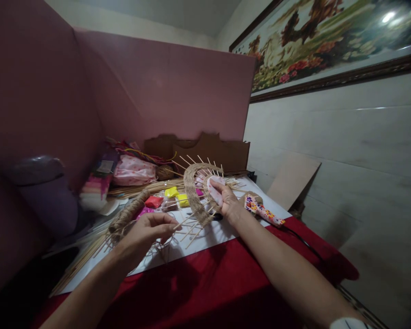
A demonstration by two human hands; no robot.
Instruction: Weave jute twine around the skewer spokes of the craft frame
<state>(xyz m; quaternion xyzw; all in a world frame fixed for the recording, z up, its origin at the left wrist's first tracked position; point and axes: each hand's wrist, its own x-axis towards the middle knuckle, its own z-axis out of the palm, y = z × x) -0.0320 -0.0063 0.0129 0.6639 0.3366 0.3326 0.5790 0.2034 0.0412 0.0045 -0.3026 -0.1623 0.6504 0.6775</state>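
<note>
Woven piece (192, 192), one: raised over the white sheet (205, 244), between the fingers of the left hand (155, 226) and those of the right hand (229, 199).

Done: sticks (185, 161) set like rays about a dotted pad (215, 196); a broad twine band worked through them in a curve. Remaining, by my judgement: bare stick ends outside the band and a largely open space inside it. I put the work past its middle; whether those parts are meant to be filled, I cannot tell from where I stand.

Right fingers: thumb flat on the pad, the others mostly hidden behind, the piece gripped between.

Left fingers: thumb and forefinger closed in a pinch on the tip of one stick (181, 223); whether twine is caught there too, I cannot tell.

Also noted: loose loops (164, 249), just below the left fingers; twine roll (128, 212), beyond and left of them; red packet (154, 201) and yellow packet (171, 192), beyond them; flowered tool (260, 208), right of the right fingers; red cloth (192, 283), nearer me than either.
</note>
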